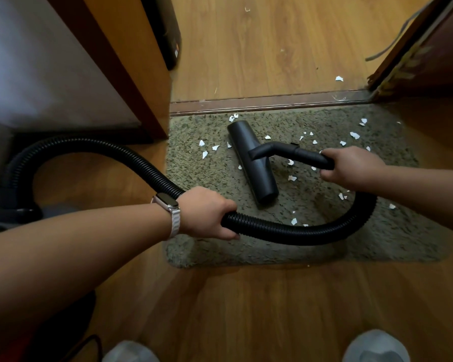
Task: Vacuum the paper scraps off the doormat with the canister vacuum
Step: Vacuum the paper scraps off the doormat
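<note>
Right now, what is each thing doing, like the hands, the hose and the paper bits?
left hand, grips the hose
right hand, grips the tube behind the nozzle
hose, bent in a loop
nozzle, resting on the doormat
paper scraps, scattered, not yet sucked up

The canister vacuum [13,210] is only a dark shape at the left edge, mostly out of frame. The left hand [207,212] covers a stretch of the hose [298,232]. The right hand [351,165] hides where the hose joins the rigid tube [306,154]. The floor nozzle [251,158] conceals the patch of doormat [246,254] beneath it. Two grey-covered feet [374,346] are blurred and cut by the bottom edge. A dark object [168,35] behind the door frame [131,61] cannot be identified.
</note>
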Motion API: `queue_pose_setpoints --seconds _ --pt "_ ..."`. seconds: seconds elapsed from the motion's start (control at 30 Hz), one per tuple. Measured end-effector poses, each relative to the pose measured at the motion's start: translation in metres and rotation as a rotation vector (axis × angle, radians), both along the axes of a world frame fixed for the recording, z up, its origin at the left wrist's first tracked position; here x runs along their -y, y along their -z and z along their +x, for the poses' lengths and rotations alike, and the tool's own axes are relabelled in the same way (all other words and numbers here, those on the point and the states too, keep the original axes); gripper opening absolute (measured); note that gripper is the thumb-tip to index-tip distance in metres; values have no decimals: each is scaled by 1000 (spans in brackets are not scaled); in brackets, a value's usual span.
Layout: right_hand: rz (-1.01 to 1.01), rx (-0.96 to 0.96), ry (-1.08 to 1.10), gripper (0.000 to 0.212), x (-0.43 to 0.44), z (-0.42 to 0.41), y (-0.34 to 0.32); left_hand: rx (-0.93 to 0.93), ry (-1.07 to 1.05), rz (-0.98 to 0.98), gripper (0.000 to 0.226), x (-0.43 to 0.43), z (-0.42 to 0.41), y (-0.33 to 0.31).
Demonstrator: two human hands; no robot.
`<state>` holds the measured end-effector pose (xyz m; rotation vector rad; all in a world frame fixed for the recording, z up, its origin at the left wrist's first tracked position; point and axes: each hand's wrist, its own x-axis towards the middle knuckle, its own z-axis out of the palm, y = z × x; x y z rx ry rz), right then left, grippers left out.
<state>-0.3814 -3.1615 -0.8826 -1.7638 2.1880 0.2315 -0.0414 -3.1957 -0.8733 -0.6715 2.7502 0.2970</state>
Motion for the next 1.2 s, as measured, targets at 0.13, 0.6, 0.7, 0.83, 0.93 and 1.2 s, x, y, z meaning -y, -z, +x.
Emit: queue_pose_setpoints --seconds 0.13,0.6,0.7,0.83,0.93,1.2 --pt "6 1 16 16 5 3 1 -7 -3 -15 48 4 4 2" --pt "4 49 -16 12 38 36 11 -2 -39 -3 47 16 34 0" --pt "10 53 -64 14 44 51 14 10 -35 -28 47 16 45 1" --pt "20 70 -124 16 50 70 21 40 -40 -22 45 17 60 1" --pt "36 87 -171 14 53 82 20 50 -47 -11 43 16 68 1" --pt "20 75 -127 16 52 69 19 44 -53 -22 43 20 62 2"
